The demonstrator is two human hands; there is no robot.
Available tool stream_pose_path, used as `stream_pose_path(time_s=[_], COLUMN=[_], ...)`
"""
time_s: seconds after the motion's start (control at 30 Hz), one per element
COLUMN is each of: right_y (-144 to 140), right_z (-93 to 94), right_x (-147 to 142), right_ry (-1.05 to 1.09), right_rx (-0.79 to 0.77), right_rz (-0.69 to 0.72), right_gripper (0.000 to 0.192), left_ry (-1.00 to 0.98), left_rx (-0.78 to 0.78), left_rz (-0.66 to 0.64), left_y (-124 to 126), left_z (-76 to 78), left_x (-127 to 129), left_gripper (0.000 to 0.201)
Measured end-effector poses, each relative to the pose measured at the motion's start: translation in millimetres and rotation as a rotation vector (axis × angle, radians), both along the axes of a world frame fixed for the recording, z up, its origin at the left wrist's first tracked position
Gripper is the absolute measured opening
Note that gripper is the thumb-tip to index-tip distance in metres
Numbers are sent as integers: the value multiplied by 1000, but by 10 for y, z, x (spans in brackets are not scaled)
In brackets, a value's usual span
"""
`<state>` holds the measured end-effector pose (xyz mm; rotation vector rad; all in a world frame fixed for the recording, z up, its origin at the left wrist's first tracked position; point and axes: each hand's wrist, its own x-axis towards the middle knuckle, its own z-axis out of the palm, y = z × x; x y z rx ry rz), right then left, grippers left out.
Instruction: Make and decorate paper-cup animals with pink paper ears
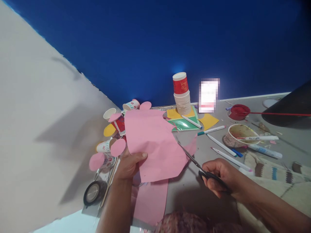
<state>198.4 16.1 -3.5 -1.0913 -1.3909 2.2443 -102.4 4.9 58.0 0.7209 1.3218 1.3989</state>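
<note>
Here, left hand (128, 165) pinches pink paper (153, 142) | right hand (218, 176) fingers clamped in scissors (194, 161), blades at paper's right edge | cups (182, 94) far behind.

pink paper (153, 142): I see one large sheet, lifted off the surface, its right edge partly cut.
scissors (194, 160): black handles, blades open at that edge.

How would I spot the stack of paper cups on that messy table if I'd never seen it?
Find the deep blue wall and follow it down to the grey table's back edge. The stack of paper cups stands there upright on yellow paper, left of a blurred white card. It alone is stacked, with a red cup on top.
</note>
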Motion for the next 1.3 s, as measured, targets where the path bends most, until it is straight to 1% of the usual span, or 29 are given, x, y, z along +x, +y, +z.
stream_pose_path(time_s=[0.13, 0.27, 0.47, 0.6, 0.8, 0.9, 1.03, 1.2, 1.3], right_y=[-4, -8, -21, -18, -1, -1, -12, -9, 3], right_z=[-6, -21, -1, 21, 12, 9, 14, 78, 118], right_x=[-2, -8, -29, -14, -5, 0, 4, -17, -31], right_ry=[5, 18, 74, 101, 140, 128, 116, 74, 53], right_rx=[2, 15, -56, -68, -65, -71, -82, -76, -71], right_rz=[-3, 2, 37, 65, 72, 80, 63, 66, 68], right_gripper=[52, 56, 60, 60, 63, 63, 61, 55, 55], left_ry=[-4, 1, -19, -6, -19, -14, -30, -28, -28], left_rx=[-13, -25, -10, -28, -36, -28, -19, -30, -35], left_rz=[16, 24, -8, -38, -81, -85, -128, -120, -121], left_y=[0, -9, -7, -4, -23, -27, -25, -25, -26], left_z=[-5, -13, -38, -63, -103, -127, -138, -134, -131], left_x=[-21, -43, -78, -93, -121, -141, -153, -138, -124], left_gripper=[78, 78, 75, 66, 73, 74, 74, 75, 76])
